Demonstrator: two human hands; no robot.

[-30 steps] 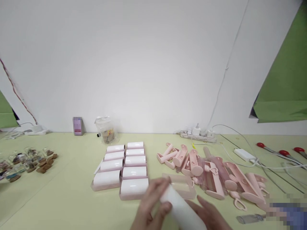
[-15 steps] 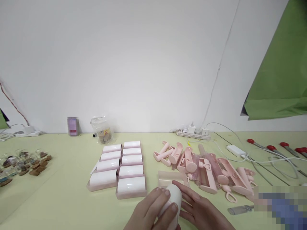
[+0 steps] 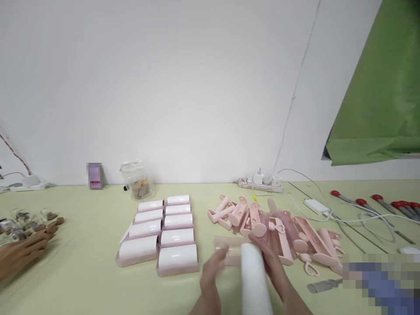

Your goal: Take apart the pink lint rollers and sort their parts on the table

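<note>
A white roll (image 3: pixel 254 280) stands out toward me at the front of the table, and my right hand (image 3: pixel 271 264) grips it along its right side. To the left of the roll is my left hand (image 3: pixel 212 275), blurred by motion, its fingers apart and off the roll. Behind both hands lies a clear, pinkish plastic tube or cover (image 3: pixel 226 249), partly hidden by the roll. Left of my hands, several white rolls (image 3: pixel 177 258) rest in pale pink clear trays, arranged in two columns.
Pink plastic holders (image 3: pixel 259 223) with heart-shaped rings lie heaped at right, beside a grey-handled screwdriver (image 3: pixel 323 285). Behind them are a power strip (image 3: pixel 260 186), cables and red-ended tools (image 3: pixel 362 203). Another person's hand (image 3: pixel 24 253) is at far left by small glass pieces (image 3: pixel 22 221).
My left hand has come off the white roll and moved left. The roll is turned more lengthwise toward me in my right hand. Another person's hand has appeared at far left.
</note>
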